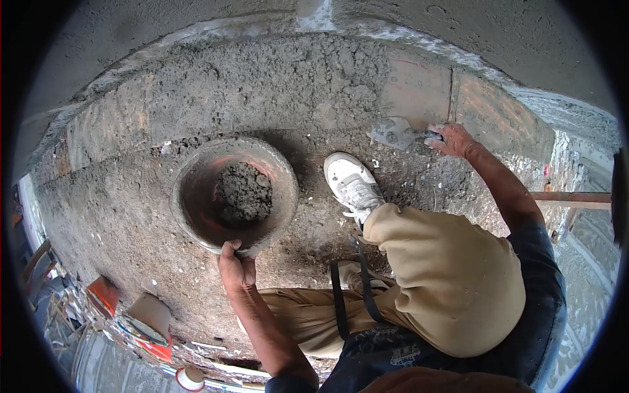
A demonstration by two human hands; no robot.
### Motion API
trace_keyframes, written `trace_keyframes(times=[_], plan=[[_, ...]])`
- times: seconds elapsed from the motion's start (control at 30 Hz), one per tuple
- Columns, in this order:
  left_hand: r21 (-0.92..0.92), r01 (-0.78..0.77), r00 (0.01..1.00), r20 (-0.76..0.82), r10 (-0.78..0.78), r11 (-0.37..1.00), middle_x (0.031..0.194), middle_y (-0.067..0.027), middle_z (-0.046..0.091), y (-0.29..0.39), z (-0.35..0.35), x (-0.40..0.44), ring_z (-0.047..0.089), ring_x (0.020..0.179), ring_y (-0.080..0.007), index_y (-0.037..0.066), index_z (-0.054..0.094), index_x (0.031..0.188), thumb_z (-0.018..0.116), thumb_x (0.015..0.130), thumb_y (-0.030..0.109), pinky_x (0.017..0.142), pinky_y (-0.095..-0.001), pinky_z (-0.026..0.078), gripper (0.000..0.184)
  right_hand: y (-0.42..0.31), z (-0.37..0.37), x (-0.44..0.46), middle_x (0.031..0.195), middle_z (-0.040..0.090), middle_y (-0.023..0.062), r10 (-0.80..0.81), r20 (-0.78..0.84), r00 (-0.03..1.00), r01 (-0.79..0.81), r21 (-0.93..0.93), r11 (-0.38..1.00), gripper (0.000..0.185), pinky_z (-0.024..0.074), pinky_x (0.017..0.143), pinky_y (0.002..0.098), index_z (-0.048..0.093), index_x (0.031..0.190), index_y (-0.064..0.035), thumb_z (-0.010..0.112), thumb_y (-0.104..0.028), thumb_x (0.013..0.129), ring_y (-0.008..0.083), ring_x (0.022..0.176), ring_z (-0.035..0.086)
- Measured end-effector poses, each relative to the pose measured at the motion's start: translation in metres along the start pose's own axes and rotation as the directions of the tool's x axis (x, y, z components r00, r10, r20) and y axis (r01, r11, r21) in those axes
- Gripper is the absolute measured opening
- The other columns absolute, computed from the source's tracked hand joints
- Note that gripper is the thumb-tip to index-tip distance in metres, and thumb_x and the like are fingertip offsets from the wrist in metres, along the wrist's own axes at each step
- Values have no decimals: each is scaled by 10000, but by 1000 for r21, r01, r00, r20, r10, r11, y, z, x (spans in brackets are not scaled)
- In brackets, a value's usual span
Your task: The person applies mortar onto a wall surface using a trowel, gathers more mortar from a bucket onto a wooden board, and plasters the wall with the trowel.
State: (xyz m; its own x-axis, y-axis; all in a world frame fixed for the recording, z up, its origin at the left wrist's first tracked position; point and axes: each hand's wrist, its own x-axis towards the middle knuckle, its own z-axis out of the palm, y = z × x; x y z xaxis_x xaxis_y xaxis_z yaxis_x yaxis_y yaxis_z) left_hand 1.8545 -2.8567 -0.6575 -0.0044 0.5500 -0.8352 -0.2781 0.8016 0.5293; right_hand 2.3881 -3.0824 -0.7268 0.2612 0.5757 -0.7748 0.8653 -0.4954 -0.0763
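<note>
My left hand [237, 267] grips the near rim of a round, mortar-crusted basin [283, 196], thumb over the edge. Inside the basin lies a heap of wet grey mortar [244, 193]. Off to the right, my right hand [451, 139] is closed around the handle of a trowel [395, 132]. The trowel's blade points left and lies flat at the near edge of a board [419, 88]. Lumpy mortar [295, 78] is spread over the strip left of the bare part of that board.
A white shoe [352, 183] stands between basin and trowel. Plastered wall [196, 13] curves along the far side. Orange-red containers [103, 296] and a white-and-red cup [190, 378] sit at lower left. A brown bar [570, 196] juts in at right. Debris litters the ground.
</note>
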Motion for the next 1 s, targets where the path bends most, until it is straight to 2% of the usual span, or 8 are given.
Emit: trace_keyframes(times=[0.07, 0.13, 0.2, 0.4, 0.53, 0.8, 0.93, 1.0], plan=[[-15, -2, 1000, 19, 2, 1000, 1086, -138, 601, 2, 15, -6, 647, 889, -273, -53, 500, 1187, 542, 740, -10, 697, -424, 607, 451, -38, -25, 37, 1307, 559, 132, -62, -87, 994, 60, -21, 998, 630, 368, 1051, 425, 511, 1341, -144, 516, -575, 881, 338, 1229, 492], [-1, -5, 1000, 12, 5, 1000, 1042, -131, 614, 1, 16, -5, 649, 846, -255, -51, 523, 1132, 548, 744, -9, 665, -405, 604, 392, -76, -51, 77, 1314, 553, 145, -32, -226, 974, 57, 107, 993, 641, 373, 1043, 432, 515, 1338, -135, 518, -582, 878, 341, 1234, 489], [19, -21, 1000, 5, 21, 1000, 1022, -126, 617, 4, 30, -8, 649, 828, -248, -48, 530, 1114, 552, 744, -12, 659, -399, 604, 372, -112, -91, 103, 1317, 547, 163, 64, -202, 977, -30, 170, 985, 659, 376, 1033, 452, 525, 1330, -123, 536, -589, 865, 350, 1234, 490], [9, -44, 999, 32, 44, 999, 1014, -120, 610, 6, 71, -12, 646, 805, -232, -47, 518, 1117, 554, 749, -28, 647, -399, 612, 370, -139, -93, 116, 1281, 567, 179, 124, -367, 922, -28, 257, 966, 679, 379, 1013, 500, 542, 1315, -120, 550, -610, 845, 356, 1217, 504], [123, -54, 996, 77, 44, 991, 1014, -110, 593, 4, 101, -11, 642, 794, -216, -20, 488, 1166, 550, 759, -29, 623, -378, 622, 412, -142, -84, 117, 1248, 587, 184, 134, -407, 904, 1, 315, 949, 656, 376, 1013, 506, 554, 1302, -126, 550, -602, 850, 357, 1198, 520], [143, -83, 986, 158, 60, 986, 968, -88, 572, -2, 136, -13, 609, 692, -170, 0, 459, 1200, 541, 766, -21, 497, -315, 592, 442, -149, -109, 66, 1220, 603, 189, 85, -516, 852, 64, 264, 962, 627, 432, 961, 490, 560, 1300, -135, 552, -581, 859, 386, 1128, 562], [124, -80, 985, 164, 59, 989, 972, -87, 562, -4, 147, -16, 606, 692, -168, -3, 445, 1203, 538, 763, -29, 524, -324, 598, 450, -166, -135, 24, 1101, 648, 159, -33, -623, 782, 89, 59, 994, 550, 478, 879, 488, 563, 1248, -116, 567, -518, 872, 371, 1002, 613], [128, -120, 981, 169, 98, 985, 916, -78, 562, -6, 146, -12, 615, 710, -194, 4, 506, 1072, 548, 779, -1, 557, -359, 607, 296, -186, -138, 1, 1025, 659, 114, -109, -659, 744, 98, -54, 994, 486, 499, 832, 473, 568, 1204, -117, 594, -469, 870, 336, 932, 635]])
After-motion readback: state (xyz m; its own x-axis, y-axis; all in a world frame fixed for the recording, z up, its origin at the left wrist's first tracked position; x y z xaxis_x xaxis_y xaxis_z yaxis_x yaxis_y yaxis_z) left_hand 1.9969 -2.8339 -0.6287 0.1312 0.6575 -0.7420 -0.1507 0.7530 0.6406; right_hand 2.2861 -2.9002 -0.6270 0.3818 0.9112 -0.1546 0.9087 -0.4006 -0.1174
